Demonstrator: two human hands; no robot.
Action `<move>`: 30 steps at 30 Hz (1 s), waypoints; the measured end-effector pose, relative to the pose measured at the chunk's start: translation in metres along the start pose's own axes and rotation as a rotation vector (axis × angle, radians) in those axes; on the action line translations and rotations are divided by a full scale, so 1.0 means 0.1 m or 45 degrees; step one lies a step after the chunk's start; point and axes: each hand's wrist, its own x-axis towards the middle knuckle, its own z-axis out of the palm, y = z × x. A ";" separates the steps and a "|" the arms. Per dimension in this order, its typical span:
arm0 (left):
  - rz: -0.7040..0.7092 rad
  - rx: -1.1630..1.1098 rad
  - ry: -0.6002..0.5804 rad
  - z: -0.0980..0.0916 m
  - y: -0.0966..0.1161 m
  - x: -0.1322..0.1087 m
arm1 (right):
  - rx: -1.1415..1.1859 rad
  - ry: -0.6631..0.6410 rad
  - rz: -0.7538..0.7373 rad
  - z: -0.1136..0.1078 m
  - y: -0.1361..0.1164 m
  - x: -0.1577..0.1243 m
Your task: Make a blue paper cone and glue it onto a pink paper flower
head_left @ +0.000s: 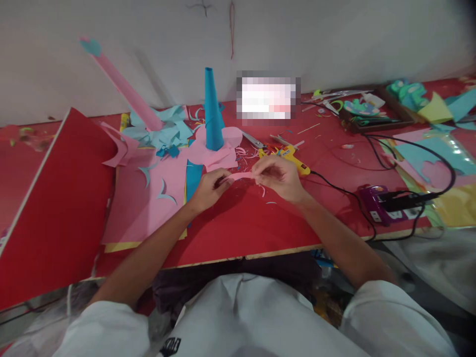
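Near the centre of the frame, a narrow pink paper strip (241, 175) is spanning the gap between two hands above the red table (238, 233), its long axis running left to right, rising slightly toward the right and bowing gently upward. The left hand (212, 188) is pinching the left end between thumb and fingers, and the right hand (278, 179) is pinching the right end the same way, the fingers of both closing narrowly on the paper. Both tips of the strip are hiding in the fingers, so their shape is hard to make out. Just behind the right hand, a yellow glue gun (301, 163) is lying partly covered; its blue label is showing too small to read. At upper centre, a bright rectangle (266, 99) is appearing only as blurred blocks. At the bottom edge, dark lettering (171, 345) on the white shirt (241, 312) is folding out of legibility, and both sleeves are running off the frame.
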 end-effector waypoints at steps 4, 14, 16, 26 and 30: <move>-0.008 0.022 0.001 0.00 0.00 0.00 | -0.017 -0.016 0.041 -0.01 0.00 -0.02; -0.012 0.029 0.008 0.00 -0.03 0.00 | 0.242 -0.017 0.002 -0.06 0.04 -0.02; -0.014 0.032 0.009 0.01 -0.03 0.00 | 0.303 -0.070 0.017 -0.07 0.06 -0.04; -0.007 -0.003 0.001 0.00 0.01 0.00 | 0.121 -0.017 0.045 -0.03 0.04 -0.03; -0.010 0.001 -0.002 0.00 0.01 0.01 | 0.132 -0.008 0.029 -0.02 0.02 -0.01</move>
